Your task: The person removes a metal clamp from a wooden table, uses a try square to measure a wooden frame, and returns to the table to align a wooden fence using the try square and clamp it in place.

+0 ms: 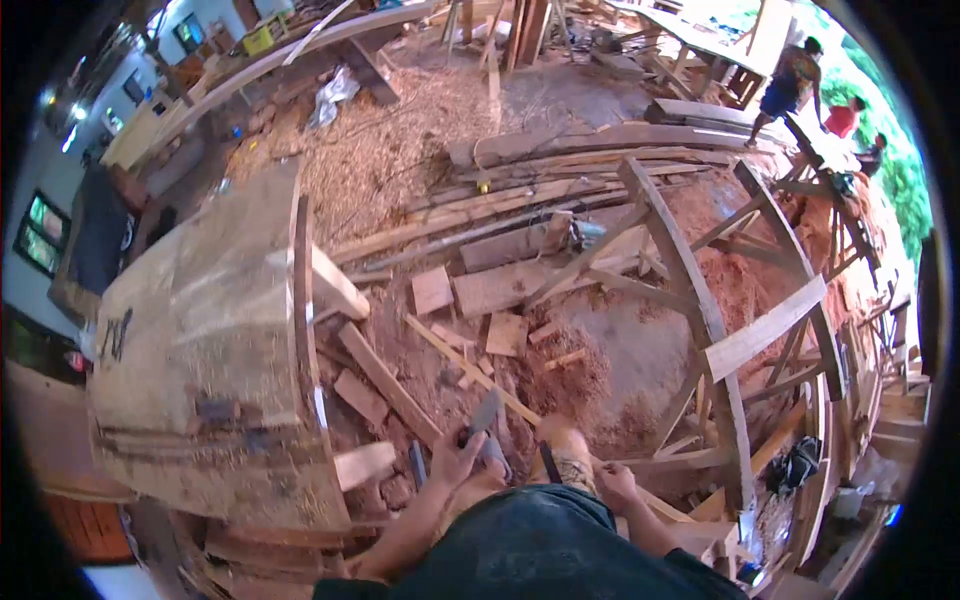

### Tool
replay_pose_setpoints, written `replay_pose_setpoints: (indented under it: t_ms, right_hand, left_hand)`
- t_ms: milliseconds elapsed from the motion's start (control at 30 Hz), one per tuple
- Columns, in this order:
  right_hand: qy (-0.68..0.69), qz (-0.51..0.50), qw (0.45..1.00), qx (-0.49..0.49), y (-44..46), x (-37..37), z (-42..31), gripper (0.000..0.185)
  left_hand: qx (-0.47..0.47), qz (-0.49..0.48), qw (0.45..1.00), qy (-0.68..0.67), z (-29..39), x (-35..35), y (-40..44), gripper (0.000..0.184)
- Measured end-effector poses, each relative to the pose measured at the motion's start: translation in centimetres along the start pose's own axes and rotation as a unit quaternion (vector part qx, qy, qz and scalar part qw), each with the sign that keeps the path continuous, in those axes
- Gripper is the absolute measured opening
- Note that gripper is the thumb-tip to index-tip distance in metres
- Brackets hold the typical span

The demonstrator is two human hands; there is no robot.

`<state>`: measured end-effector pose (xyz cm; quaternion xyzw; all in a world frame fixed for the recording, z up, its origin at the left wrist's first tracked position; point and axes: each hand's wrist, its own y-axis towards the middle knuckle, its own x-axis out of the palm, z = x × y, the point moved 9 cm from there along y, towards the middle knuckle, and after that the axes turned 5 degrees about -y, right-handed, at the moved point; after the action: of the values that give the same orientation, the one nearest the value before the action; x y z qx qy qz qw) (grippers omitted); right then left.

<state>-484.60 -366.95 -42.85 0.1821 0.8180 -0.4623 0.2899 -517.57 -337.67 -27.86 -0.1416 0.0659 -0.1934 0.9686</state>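
My left hand (458,462) is in front of my left knee, its fingers closed round a flat grey blade-like piece (485,412) that points up and away from me. A darker grey block (492,455) shows just beside that hand; whether the hand touches it I cannot tell. My right hand (617,482) is beside my right knee with its fingers curled. Anything inside them is too small to make out. Between the hands, a narrow dark strip (550,464) lies against my right leg. Wood offcuts (507,334) and a long thin batten (470,368) lie on the ground ahead.
A large worn wooden tabletop (210,300) stands to my left. Wooden trestles (690,270) with a pale board (765,328) across them stand at right. Planks (530,200) and sawdust (350,180) cover the ground ahead. Several people (793,85) are at the far right.
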Motion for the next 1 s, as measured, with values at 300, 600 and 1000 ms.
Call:
replay_pose_setpoints:
  t_ms: [300,600,1000]
  right_hand:
    - [-0.118,-0.048,0.988,-0.085,16.7,3.5,-9.1,0.039]
    - [-0.117,-0.111,0.985,-0.057,37.3,-2.3,-31.2,0.045]
    - [0.172,0.041,0.981,-0.08,57.5,-30.1,-65.5,0.036]
  left_hand:
    - [-0.05,-0.071,0.994,0.068,-0.4,-1.3,10.6,0.028]
    - [-0.011,-0.086,0.996,-0.014,9.0,-0.4,47.2,0.03]
    - [-0.09,-0.071,0.932,0.344,17.5,-3.7,85.7,0.068]
